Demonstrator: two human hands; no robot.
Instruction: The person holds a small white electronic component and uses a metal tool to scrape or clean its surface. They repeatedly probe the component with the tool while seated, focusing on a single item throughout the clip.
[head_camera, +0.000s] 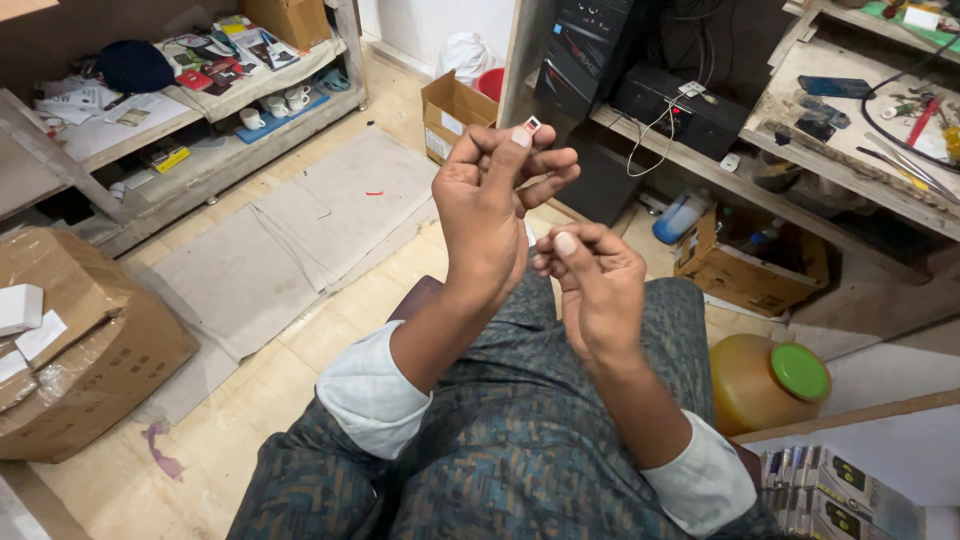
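My left hand (492, 205) is raised in front of me and pinches a tiny white-and-red part (533, 124) between thumb and fingertips. Just below and to the right of it, my right hand (592, 278) is curled with thumb and fingers drawn together; whether it holds anything I cannot tell. Both forearms come up from rolled white cuffs over my lap in dark patterned cloth (520, 440).
A taped cardboard box (90, 340) sits at left, grey mats (300, 230) cover the floor, and shelves (200, 130) hold cups and papers. A yellow jar with green lid (770, 380), an open carton (750, 265) and a cluttered workbench (860, 130) stand at right.
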